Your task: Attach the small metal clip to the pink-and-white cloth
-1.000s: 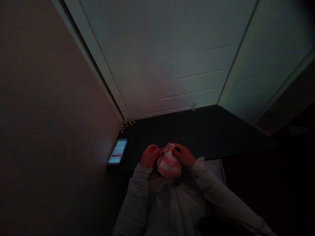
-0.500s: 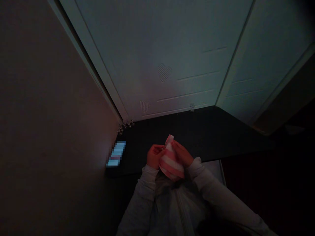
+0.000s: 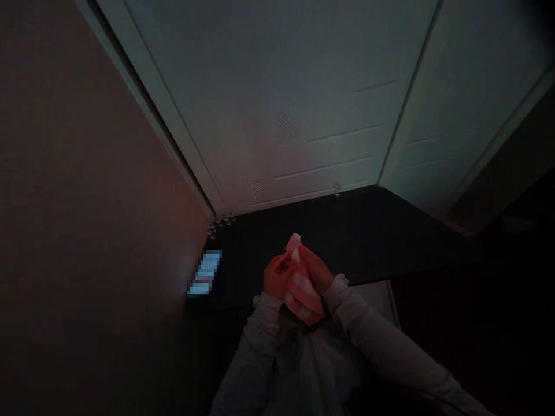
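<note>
A pink-and-white striped piece, soft like cloth [image 3: 306, 294], hangs between my hands in front of my body, near the table's front edge. My left hand [image 3: 277, 277] is closed on its left side, with thumb and fingertips pinched near the upper part. On the other side, my right hand [image 3: 317, 268] grips it close to its narrow top end, which sticks up past the fingers. The picture is dark, so the fingertips and any small thing between them cannot be made out.
Beneath my hands lies a dark table [image 3: 355, 231]. A lit, blurred-out phone-like screen [image 3: 204, 273] is at its left end. Several small shiny pieces [image 3: 221, 222] stand in the back left corner; another small clear piece [image 3: 337, 189] is by the white panel [image 3: 338, 104] with hearts.
My left hand has moved slightly right, closer to my right hand. The striped cloth looks narrower, and its top end has shifted a little left and up.
</note>
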